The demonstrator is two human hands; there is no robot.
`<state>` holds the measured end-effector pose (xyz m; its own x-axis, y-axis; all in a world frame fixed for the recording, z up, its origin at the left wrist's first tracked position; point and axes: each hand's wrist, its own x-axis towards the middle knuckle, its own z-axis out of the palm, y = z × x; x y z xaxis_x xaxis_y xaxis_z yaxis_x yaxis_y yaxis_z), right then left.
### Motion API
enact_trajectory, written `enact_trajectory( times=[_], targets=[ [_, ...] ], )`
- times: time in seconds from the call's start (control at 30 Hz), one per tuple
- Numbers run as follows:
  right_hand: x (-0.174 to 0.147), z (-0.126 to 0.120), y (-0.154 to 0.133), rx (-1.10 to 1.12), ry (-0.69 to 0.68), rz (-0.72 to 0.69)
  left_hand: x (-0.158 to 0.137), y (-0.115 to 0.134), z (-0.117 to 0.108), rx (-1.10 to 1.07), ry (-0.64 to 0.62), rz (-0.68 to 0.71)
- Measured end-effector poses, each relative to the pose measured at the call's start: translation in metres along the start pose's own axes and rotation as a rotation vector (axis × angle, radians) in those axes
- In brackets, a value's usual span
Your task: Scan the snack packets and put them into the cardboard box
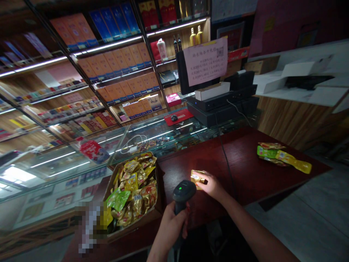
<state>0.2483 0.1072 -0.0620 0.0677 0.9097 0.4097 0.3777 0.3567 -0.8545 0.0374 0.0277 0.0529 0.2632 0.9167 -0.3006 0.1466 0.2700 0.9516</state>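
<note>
My left hand is wrapped round the handle of a black barcode scanner, which shows a small green light on top. Its head faces a small gold snack packet, lit brightly on its printed side. The fingers of my right hand pinch that packet by its right edge, just above the dark red tabletop. To the left stands a cardboard box heaped with gold, yellow and green packets.
Several green, yellow and gold packets lie at the table's right end. Beyond the table is a glass display counter with a mouse, a monitor and a red bottle. A cable crosses the tabletop.
</note>
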Motion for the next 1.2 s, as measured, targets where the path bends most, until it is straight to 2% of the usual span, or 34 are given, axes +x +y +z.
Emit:
enact_trajectory(
  times=[0.2, 0.53, 0.83, 0.93, 1.03, 1.13, 1.2],
  targets=[
    [-0.001, -0.004, -0.003, 0.050, -0.077, 0.039, 0.001, -0.002, -0.001, 0.018, 0.013, -0.019],
    [-0.001, -0.005, -0.004, 0.061, -0.092, 0.068, 0.004, -0.008, -0.002, 0.002, 0.014, -0.030],
    [-0.002, -0.001, 0.002, -0.011, -0.035, 0.119, 0.023, -0.047, -0.004, -0.122, 0.115, -0.098],
    [0.000, -0.002, 0.007, 0.097, 0.049, 0.155, 0.029, -0.061, -0.004, -0.138, 0.138, -0.127],
    [0.009, -0.002, 0.007, 0.307, 0.137, 0.290, 0.030, -0.067, -0.004, -0.143, 0.134, -0.107],
    [0.025, 0.008, -0.009, 0.524, 0.123, 0.412, 0.029, -0.067, -0.004, -0.136, 0.120, -0.095],
    [0.038, 0.022, -0.032, 0.610, 0.065, 0.411, 0.028, -0.068, -0.004, -0.138, 0.114, -0.088]
  ],
)
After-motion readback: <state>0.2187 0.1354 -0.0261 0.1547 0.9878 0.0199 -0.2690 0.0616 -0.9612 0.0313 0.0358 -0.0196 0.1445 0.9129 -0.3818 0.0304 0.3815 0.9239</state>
